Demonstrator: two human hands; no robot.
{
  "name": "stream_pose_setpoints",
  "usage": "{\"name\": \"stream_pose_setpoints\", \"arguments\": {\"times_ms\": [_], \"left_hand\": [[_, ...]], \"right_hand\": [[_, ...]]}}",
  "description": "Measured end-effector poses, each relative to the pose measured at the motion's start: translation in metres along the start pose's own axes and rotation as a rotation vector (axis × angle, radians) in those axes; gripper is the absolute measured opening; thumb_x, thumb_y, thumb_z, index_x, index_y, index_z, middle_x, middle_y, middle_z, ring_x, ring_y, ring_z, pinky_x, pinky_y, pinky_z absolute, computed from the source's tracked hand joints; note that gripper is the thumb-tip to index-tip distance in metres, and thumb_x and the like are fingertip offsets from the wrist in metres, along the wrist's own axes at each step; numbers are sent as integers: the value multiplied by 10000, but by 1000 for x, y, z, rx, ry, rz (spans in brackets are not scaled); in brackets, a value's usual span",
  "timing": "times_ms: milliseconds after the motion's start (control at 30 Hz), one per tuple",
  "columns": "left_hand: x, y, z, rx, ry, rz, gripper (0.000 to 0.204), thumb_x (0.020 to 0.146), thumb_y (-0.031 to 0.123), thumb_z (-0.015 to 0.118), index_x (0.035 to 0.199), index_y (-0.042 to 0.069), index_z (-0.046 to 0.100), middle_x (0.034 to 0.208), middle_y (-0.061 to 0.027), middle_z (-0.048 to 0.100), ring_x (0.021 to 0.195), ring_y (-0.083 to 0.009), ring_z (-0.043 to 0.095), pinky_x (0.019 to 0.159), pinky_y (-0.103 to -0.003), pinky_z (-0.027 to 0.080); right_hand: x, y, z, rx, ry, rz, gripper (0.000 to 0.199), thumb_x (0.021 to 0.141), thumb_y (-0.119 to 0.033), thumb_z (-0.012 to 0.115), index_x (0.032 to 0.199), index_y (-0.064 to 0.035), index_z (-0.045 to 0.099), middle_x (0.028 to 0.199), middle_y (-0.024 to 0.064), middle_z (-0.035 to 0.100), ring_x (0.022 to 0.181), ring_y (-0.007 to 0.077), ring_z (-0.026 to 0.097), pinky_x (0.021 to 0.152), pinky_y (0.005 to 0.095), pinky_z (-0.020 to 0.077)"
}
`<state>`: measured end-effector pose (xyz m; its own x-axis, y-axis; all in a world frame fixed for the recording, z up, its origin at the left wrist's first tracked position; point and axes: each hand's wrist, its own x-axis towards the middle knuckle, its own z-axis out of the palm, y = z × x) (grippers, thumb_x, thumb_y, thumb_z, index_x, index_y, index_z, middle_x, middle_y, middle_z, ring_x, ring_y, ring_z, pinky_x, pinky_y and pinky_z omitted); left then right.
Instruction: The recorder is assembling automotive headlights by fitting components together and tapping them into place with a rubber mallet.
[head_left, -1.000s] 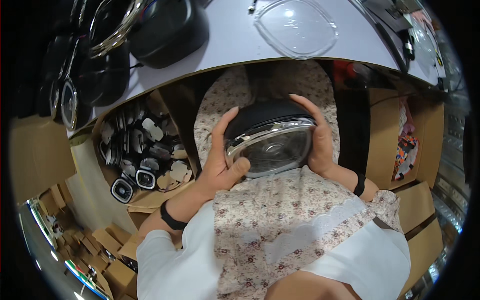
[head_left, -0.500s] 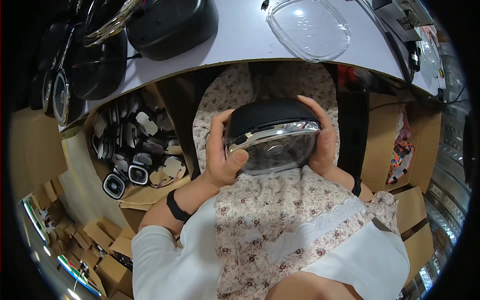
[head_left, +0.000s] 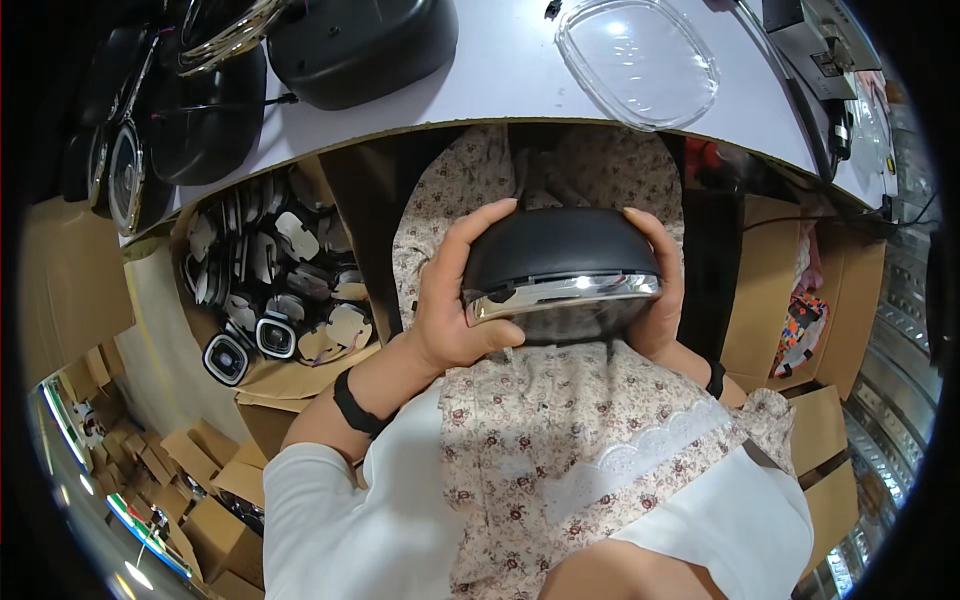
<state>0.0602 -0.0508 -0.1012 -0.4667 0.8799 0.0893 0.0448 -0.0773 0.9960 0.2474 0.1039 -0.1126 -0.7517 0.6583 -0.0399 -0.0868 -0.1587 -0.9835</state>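
Observation:
Above my lap I hold a rounded black housing (head_left: 560,245) with a shiny chrome rim (head_left: 565,290) and a clear cover, which looks like a lamp unit. My left hand (head_left: 450,300) wraps its left side, with the thumb across the front near the rim. Around the right side curl the fingers of my right hand (head_left: 658,285). The clear cover now faces down toward my floral apron (head_left: 570,420), and little of it shows below the rim. The underside is hidden.
On the white table (head_left: 500,85) ahead lie a loose clear cover (head_left: 640,65), black housings (head_left: 365,45) and a grey metal box (head_left: 815,45) with cables. A carton of small speaker-like parts (head_left: 290,240) stands at left. Another open carton (head_left: 770,270) is at right.
The housing has tipped so that its black back shows more and its clear cover less. My hands have shifted with it; my left thumb reaches further across the front.

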Motion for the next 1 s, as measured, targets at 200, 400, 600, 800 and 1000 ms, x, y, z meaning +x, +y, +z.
{"name": "stream_pose_setpoints", "arguments": {"times_ms": [200, 400, 600, 800, 1000], "left_hand": [[-11, -3, 8, -39, 90, -233, 1097, 800, 707, 751, 1510, -39, 374, 1363, -206, 576, 1243, -300, 586, 1062, -390, 448], [-3, -1, -4, -171, 109, -451, 762, 1015, 575, 554, 1485, -9, 418, 1368, -121, 586, 1260, -181, 549, 1065, -328, 443], [14, 18, -13, -478, 93, -667, 718, 1050, 610, 423, 1462, 24, 479, 1343, -124, 628, 1214, -196, 623, 1058, -348, 497], [21, 28, -9, -549, 35, -672, 699, 1072, 604, 359, 1460, 39, 502, 1368, -123, 633, 1243, -218, 624, 1072, -373, 498], [22, 32, -12, -557, 9, -762, 642, 1083, 548, 395, 1469, 45, 496, 1387, -130, 625, 1256, -224, 619, 1082, -384, 488]], "right_hand": [[11, -3, 0, -3, -17, 101, 951, 1003, -729, 366, 1557, 41, 297, 1556, 173, 372, 1403, 237, 428, 1172, 379, 336], [20, -8, 9, -36, -80, 103, 1048, 906, -649, 676, 1615, -54, 183, 1566, 152, 366, 1449, 252, 378, 1198, 391, 295], [40, -35, 10, 33, -203, 272, 1044, 921, -664, 635, 1620, -52, 158, 1567, 171, 364, 1459, 264, 365, 1204, 421, 296], [48, -48, 9, 206, -229, 589, 994, 925, -636, 657, 1605, -83, 188, 1395, 146, 514, 1141, 192, 623, 800, 318, 591], [42, -40, 7, 271, -212, 585, 797, 966, -511, 674, 1546, -128, 282, 1303, 70, 547, 1062, 120, 616, 700, 270, 584]]}}
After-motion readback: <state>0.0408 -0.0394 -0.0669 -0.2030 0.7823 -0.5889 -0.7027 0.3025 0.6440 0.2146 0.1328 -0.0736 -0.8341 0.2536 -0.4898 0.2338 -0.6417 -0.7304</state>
